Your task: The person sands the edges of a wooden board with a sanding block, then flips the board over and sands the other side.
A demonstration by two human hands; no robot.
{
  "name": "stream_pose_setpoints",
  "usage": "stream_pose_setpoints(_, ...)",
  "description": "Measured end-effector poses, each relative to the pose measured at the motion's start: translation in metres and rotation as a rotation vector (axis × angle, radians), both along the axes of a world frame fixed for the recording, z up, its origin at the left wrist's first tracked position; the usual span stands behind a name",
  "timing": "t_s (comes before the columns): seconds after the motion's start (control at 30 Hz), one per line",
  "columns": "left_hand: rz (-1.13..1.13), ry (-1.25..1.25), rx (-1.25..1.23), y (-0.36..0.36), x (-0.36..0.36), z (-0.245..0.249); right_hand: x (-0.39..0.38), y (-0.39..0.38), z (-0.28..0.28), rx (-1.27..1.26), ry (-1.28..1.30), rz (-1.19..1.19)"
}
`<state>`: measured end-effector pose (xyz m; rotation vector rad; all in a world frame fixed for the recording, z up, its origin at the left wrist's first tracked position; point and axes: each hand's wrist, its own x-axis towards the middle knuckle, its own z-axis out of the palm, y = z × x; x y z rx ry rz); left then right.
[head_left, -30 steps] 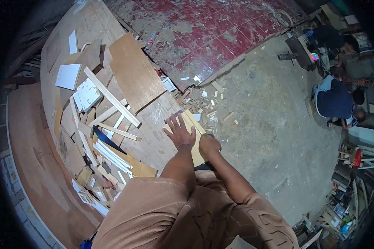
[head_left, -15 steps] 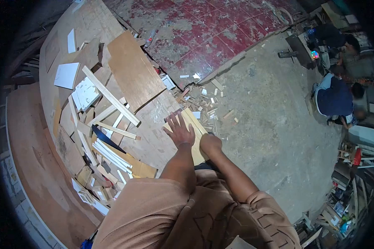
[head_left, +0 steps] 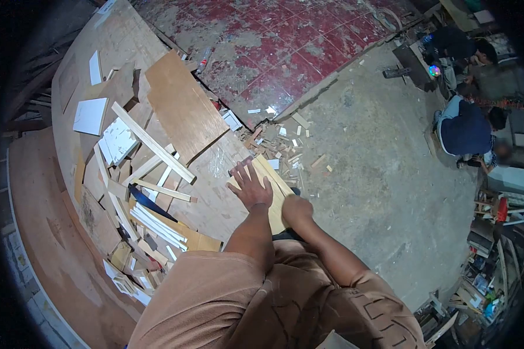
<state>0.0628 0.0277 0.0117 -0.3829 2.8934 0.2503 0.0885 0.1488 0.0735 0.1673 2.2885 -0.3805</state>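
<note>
My left hand (head_left: 251, 187) lies flat with spread fingers on a pale wooden board (head_left: 278, 218) at the edge of the work table. Beside the board's right edge, my right hand (head_left: 297, 210) is closed in a fist, a little blurred. What it grips is hidden; a small dark shape (head_left: 296, 191) shows just beyond the knuckles. A narrow pale strip of wood (head_left: 272, 174) runs along the board's right side, passing between the two hands.
On the plywood table (head_left: 212, 200) lie a brown plywood sheet (head_left: 183, 104), wood strips (head_left: 151, 139), white panels (head_left: 91, 116) and a saw with a dark blue blade (head_left: 149, 200). Offcuts (head_left: 282, 148) litter the concrete floor. Two people (head_left: 464, 131) sit at the right.
My right hand has moved slightly back toward my body along the board's edge. My left hand stays pressed on the board. The view has shifted a little.
</note>
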Motion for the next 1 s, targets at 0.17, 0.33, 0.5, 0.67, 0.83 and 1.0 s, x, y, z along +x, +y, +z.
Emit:
stream_pose_setpoints(0.17, -0.011, 0.038, 0.009, -0.001, 0.002, 0.0, 0.019, 0.006, 0.004, 0.011, 0.013, -0.083)
stream_pose_setpoints(0.33, 0.002, -0.03, -0.01, 0.001, -0.001, 0.005, 0.016, 0.027, 0.09, -0.036, -0.095, 0.016)
stream_pose_setpoints(0.5, 0.007, -0.038, -0.011, 0.001, -0.001, 0.005, -0.004, 0.006, 0.031, -0.042, -0.13, 0.079)
stream_pose_setpoints(0.67, -0.013, -0.024, -0.025, -0.001, 0.001, 0.002, 0.016, 0.013, 0.0, -0.002, -0.035, -0.11)
stream_pose_setpoints(0.83, 0.001, -0.054, -0.015, 0.001, -0.001, 0.004, 0.032, 0.041, 0.099, -0.048, -0.194, -0.02)
stream_pose_setpoints(1.0, 0.007, -0.065, -0.011, 0.001, -0.001, 0.003, 0.02, 0.03, 0.056, -0.067, -0.112, 0.092)
